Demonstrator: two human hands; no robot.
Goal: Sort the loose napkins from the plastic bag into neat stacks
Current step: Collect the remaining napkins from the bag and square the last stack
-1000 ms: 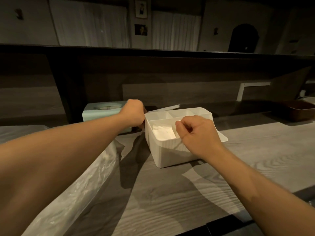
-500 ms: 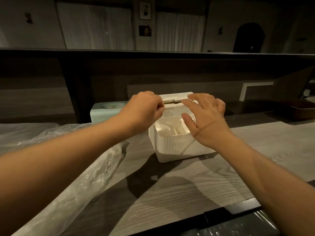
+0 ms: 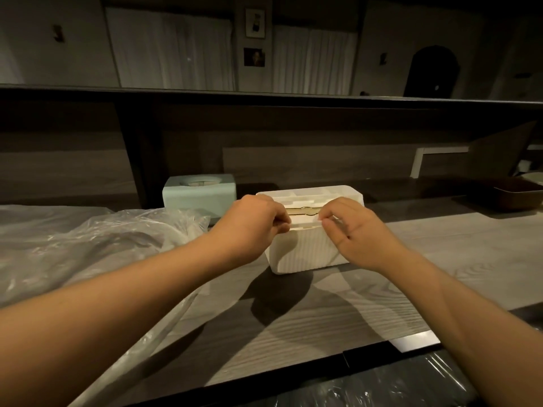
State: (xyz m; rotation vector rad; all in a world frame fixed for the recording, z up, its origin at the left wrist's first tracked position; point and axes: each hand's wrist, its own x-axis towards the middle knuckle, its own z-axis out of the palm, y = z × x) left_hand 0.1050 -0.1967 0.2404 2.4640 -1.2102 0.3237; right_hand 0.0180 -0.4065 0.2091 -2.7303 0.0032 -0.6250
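A white ribbed napkin box point(image 3: 308, 252) stands on the grey wood counter point(image 3: 323, 315) in front of me. A white lid point(image 3: 304, 218) with a gold-edged slot lies tilted over its top, and the napkins inside are hidden. My left hand point(image 3: 254, 223) pinches the lid's left end with curled fingers. At the lid's right end my right hand point(image 3: 357, 232) pinches it between thumb and forefinger. The clear plastic bag point(image 3: 88, 239) lies crumpled on the counter to the left, under my left forearm.
A mint-green tissue box point(image 3: 199, 190) sits behind the bag, left of the white box. A brown tray point(image 3: 517, 193) rests at the far right. A dark raised ledge runs behind the counter. More clear plastic point(image 3: 411, 383) shows below the counter's near edge.
The box stood uncovered with napkins showing one second ago. Both hands have since brought the lid over it and lowered it, drawing closer together at its near edge.
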